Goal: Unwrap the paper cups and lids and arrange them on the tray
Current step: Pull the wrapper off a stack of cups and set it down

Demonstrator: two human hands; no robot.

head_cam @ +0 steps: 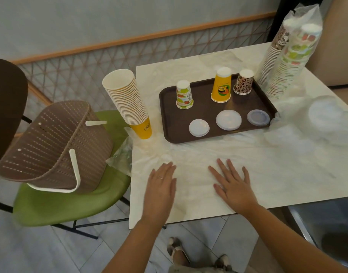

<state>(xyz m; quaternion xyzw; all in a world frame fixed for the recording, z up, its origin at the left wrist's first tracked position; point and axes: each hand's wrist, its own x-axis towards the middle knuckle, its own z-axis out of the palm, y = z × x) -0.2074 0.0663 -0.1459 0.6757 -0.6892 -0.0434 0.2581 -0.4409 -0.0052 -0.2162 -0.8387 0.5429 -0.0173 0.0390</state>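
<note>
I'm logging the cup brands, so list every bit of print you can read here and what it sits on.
"HEY": black tag on the bottom cup of the yellow cup stack.
Green-patterned cup: print running sideways, too blurred to read.
Yellow cartoon cup: faint line near its top, too small.
Wrapped cup stacks: dark label near the top, blurred.

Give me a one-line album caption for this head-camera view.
Both hands, left and right, rest flat before a brown tray of three upturned cups and three lids.

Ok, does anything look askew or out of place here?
The woven basket lies tipped on its side on the green chair. The yellow cup stack leans left at the table edge. The tray looks orderly.
</note>
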